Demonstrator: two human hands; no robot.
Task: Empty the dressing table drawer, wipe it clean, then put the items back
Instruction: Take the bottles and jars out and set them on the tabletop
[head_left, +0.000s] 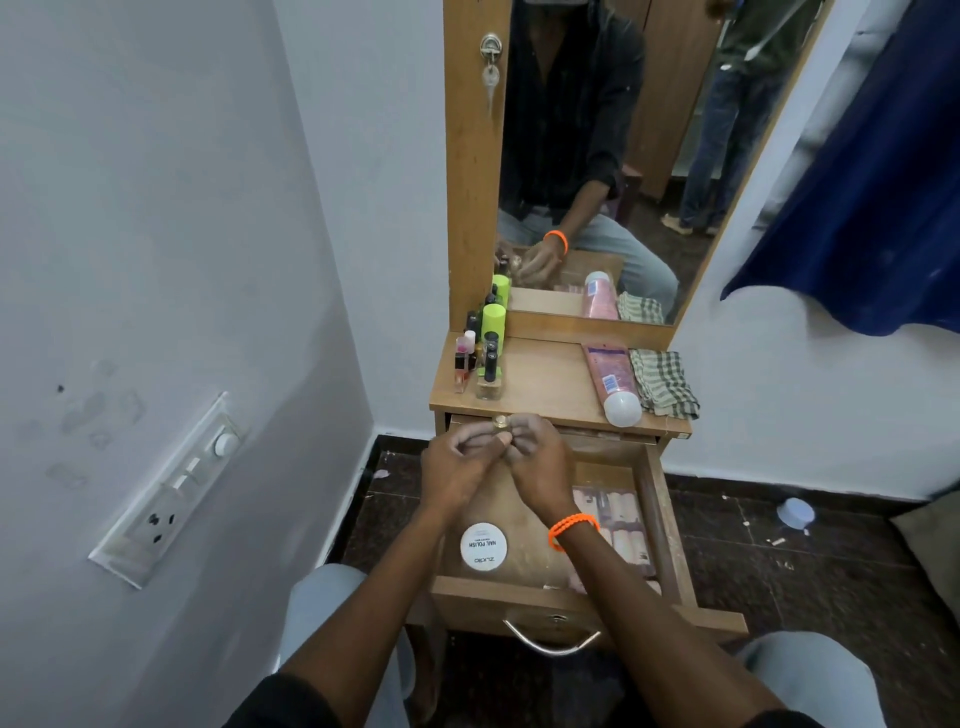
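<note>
The wooden drawer (662, 509) of the dressing table stands pulled out in front of me. Above its back end, my left hand (457, 467) and my right hand (535, 462) meet and together pinch a small bottle with a gold cap (500, 422). In the drawer lie a round white nail polish remover tub (483, 545) and a clear packet of pink items (621, 525). On the tabletop (540, 379) stand several small bottles (480, 358) at the left. A pink tube with a white cap (612, 382) and a checked cloth (665, 382) lie at the right.
A mirror (597, 156) rises behind the tabletop and reflects me and a second person standing behind. A switchboard (171, 488) is on the left wall. Blue fabric (872, 197) hangs at the right. A small white lid (796, 513) lies on the dark floor.
</note>
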